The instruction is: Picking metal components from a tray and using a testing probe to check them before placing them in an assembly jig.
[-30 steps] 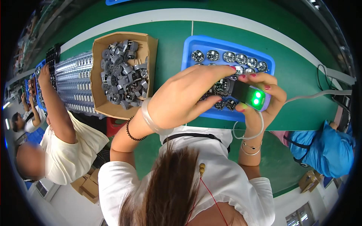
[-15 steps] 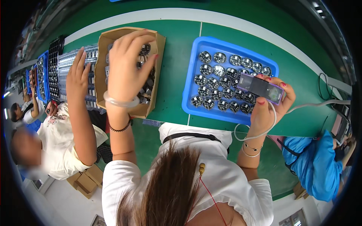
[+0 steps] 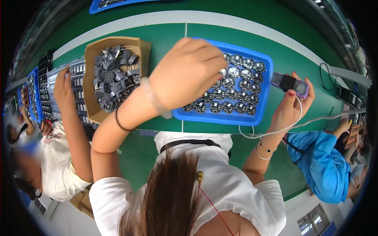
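Observation:
My left hand [image 3: 191, 72] reaches across the left part of a blue plastic tray [image 3: 265, 96], its fingers curled down and pressed together. Whatever lies in its fingertips is hidden from view. Rows of shiny round dark parts with clear tops [image 3: 234, 72] fill the tray. To the right of the tray, my right hand [image 3: 293, 98] grips a small purple see-through device [image 3: 289, 83] with a black band round its middle. A pale thin cord runs from the device and loops around my right wrist area.
A cardboard box [image 3: 145, 55] of loose grey plastic parts [image 3: 114, 74] stands left of the tray. Beyond it a co-worker's hand [image 3: 63, 88] is over clear blister trays [image 3: 78, 74]. A grey cable [image 3: 334, 115] crosses the green bench at right. A person in blue [image 3: 319, 165] is at right.
My left hand has moved from above the cardboard box rightward to the blue tray, uncovering the grey parts. My right hand, with the device, has shifted from over the tray's right edge to beside it.

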`<state>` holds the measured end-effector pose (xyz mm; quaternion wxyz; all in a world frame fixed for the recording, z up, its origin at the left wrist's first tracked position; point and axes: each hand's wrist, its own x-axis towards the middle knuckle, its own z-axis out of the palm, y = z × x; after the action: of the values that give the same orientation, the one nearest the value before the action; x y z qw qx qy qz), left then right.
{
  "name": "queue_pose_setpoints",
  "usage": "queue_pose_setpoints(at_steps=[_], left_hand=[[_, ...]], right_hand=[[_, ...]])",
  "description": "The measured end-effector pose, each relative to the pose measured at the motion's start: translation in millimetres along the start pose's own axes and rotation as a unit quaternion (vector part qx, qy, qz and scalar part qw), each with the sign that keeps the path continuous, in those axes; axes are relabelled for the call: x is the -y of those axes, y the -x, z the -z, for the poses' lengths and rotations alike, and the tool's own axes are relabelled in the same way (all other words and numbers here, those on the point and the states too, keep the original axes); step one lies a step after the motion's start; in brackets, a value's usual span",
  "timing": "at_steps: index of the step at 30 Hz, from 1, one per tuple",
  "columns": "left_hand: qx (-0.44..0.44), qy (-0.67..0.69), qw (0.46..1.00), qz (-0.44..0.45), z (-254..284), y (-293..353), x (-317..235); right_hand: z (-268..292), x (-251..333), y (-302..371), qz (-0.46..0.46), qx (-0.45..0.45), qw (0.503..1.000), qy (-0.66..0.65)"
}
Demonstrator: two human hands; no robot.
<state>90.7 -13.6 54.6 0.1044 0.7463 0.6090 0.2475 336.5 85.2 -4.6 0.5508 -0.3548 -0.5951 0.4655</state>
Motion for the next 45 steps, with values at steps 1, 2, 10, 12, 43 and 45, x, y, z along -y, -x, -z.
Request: queue_pose_setpoints(at_steps=[1,2,10,12,43,45], left_hand=[[0.017,0.016,1.000,-0.019,-6.0,-12.6,-3.6],[-0.010,-0.014,0.998,-0.060,-21.2,-27.5,-3.6],[-0.045,-0.148,0.981,-0.116,-92.4,-81.2,-21.2],[-0.035,-0.182,0.976,-0.118,-95.9,-83.8,-21.1],[-0.051,-0.149,0.985,0.071,39.6,-2.7,19.2],[-0.020,-0.069,0.997,-0.011,5.5,-19.9,3.2]], right_hand=[[5.4,-0.8,-2.3,-0.006,0.002,1.000,0.013],[9.2,-2.3,-2.2,-0.002,-0.005,1.000,0.020],[17.4,-9.5,0.6,-0.013,0.005,1.000,0.020],[17.7,-8.8,1.2,-0.020,0.004,1.000,0.011],[23.8,-5.2,2.2,-0.057,0.021,0.998,0.022],[20.9,-3.8,3.9,-0.055,0.027,0.998,0.018]])
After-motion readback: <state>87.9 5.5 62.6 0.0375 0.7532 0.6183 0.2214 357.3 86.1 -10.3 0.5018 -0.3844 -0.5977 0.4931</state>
